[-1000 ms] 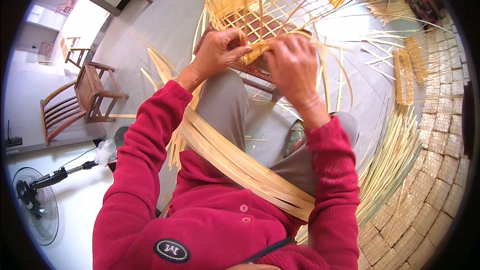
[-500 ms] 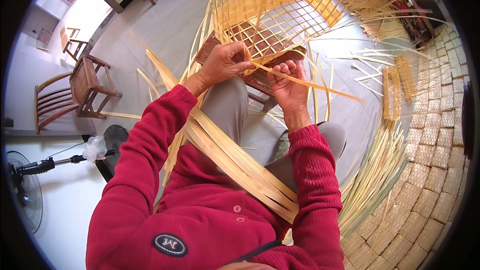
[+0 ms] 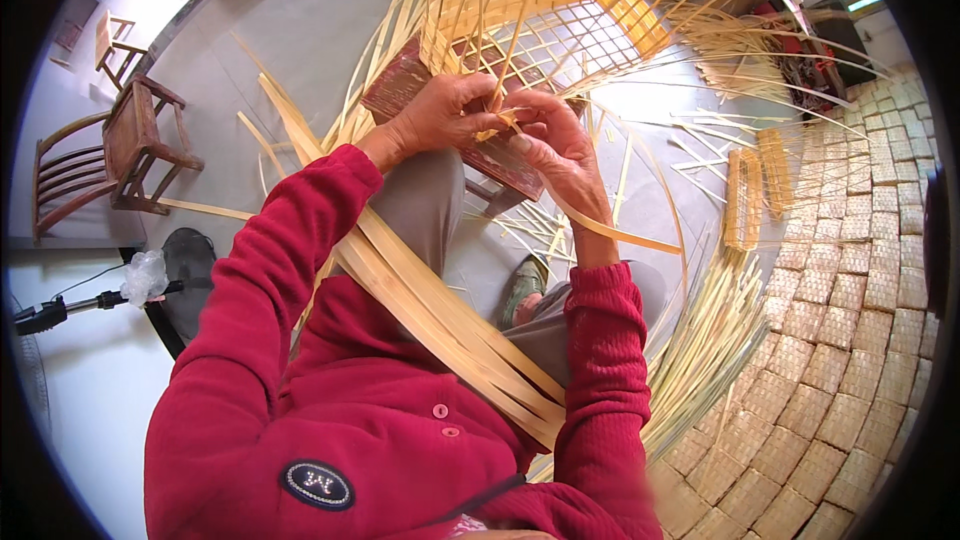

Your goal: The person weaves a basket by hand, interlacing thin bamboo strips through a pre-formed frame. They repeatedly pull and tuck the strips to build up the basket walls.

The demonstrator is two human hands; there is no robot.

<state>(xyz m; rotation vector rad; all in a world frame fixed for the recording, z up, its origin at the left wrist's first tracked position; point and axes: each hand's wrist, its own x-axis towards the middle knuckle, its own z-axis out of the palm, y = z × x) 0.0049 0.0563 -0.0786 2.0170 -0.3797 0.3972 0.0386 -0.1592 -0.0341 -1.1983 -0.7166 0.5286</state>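
Note:
A partly woven bamboo basket (image 3: 640, 28), with an open lattice base and long upright strips, rests on a reddish-brown wooden stool (image 3: 392, 85) in front of my knees. At its near corner my left hand (image 3: 440, 112) is closed, thumb and fingers pinching the weave and a bamboo strip. My right hand (image 3: 565, 155) meets it there, thumb and fingers closed on the same bamboo strip (image 3: 625, 235), whose free length trails past my right wrist. The fingers partly hide that corner. Across my lap lies a bundle of wide bamboo strips (image 3: 440, 325).
Thin split strips (image 3: 710, 350) lie in a heap at my right, beside two small woven pieces (image 3: 742, 200). Stacked woven blocks (image 3: 840, 340) line the right side. A wooden chair (image 3: 130, 145) and a fan stand (image 3: 70, 310) are at left. Loose scraps litter the floor.
My right hand has moved up and left to the basket corner, its loosely curled fingers now closing on the strip. The strip's free end has swung down toward my right wrist. The view has shifted slightly.

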